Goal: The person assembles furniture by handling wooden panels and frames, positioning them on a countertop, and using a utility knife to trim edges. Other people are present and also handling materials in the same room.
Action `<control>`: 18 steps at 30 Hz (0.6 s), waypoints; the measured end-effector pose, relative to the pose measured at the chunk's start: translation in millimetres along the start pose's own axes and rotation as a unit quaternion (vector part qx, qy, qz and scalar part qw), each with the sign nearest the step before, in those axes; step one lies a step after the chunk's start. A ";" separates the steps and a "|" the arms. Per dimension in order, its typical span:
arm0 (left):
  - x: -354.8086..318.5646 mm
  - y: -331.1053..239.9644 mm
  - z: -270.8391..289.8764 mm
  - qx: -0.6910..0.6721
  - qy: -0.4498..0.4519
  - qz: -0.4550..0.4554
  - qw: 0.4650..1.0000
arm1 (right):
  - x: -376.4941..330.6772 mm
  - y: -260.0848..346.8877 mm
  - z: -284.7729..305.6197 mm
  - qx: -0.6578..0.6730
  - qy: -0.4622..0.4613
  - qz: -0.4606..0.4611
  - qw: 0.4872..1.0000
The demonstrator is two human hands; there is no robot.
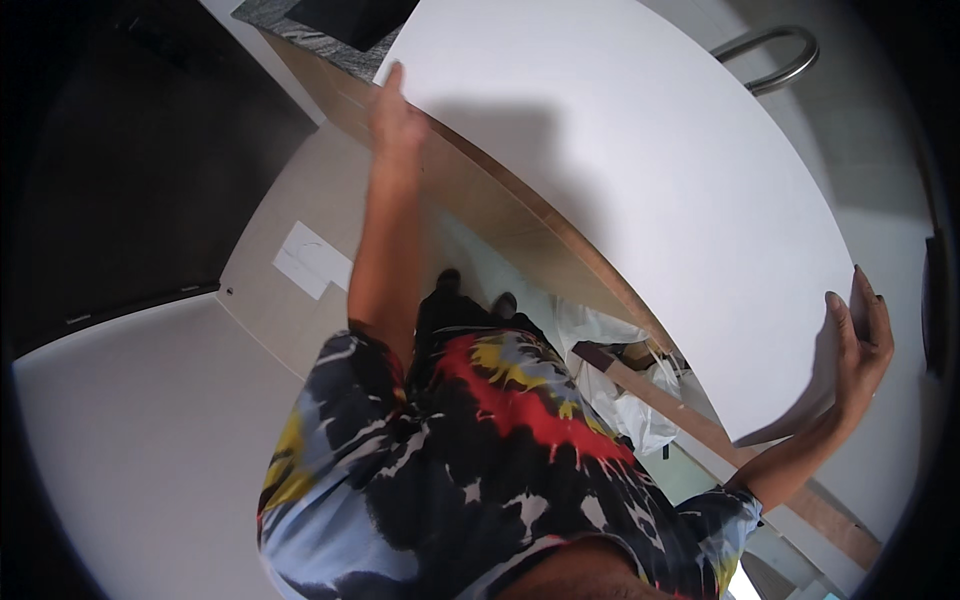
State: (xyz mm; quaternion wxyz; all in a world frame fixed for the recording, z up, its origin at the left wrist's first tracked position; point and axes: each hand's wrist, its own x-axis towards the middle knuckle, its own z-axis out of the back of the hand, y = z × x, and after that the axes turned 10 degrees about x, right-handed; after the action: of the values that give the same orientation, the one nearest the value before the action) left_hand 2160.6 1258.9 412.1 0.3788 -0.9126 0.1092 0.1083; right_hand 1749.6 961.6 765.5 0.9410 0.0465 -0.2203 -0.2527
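Note:
A large white panel (640, 180) spreads across the upper right, over a wooden cabinet front. My left hand (397, 120) is closed at its left edge, with the thumb lying along the corner and the other fingers partly hidden. At the panel's right end, my right hand (862, 345) is bent around the edge, its fingers pointing up and the thumb near the white face. Both arms are spread wide, one at each end of the panel.
A grey stone countertop (345, 52) with a black inset lies beyond my left hand. A curved metal tube (790, 65) stands behind the panel. White plastic bags (640, 410) sit below by a wooden rail (670, 400). A dark panel (150, 170) is at left.

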 end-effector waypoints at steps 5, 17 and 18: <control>28.3 -35.5 29.8 0.230 0.090 -0.047 0.968 | -13.2 -33.9 -32.5 -0.010 0.022 -0.086 0.996; 106.4 -68.2 34.8 0.661 0.199 0.015 0.723 | 6.9 -57.0 -100.5 0.052 0.076 -0.082 0.992; 107.6 -66.4 34.2 0.671 0.201 0.030 0.713 | 8.5 -57.5 -101.7 0.053 0.078 -0.063 0.994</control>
State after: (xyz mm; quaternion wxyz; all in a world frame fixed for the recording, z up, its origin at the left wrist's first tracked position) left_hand 2277.9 1316.4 402.7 0.8571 -0.4153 0.2539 -0.1687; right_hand 1774.6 905.0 666.0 0.9338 0.1293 -0.1559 -0.2948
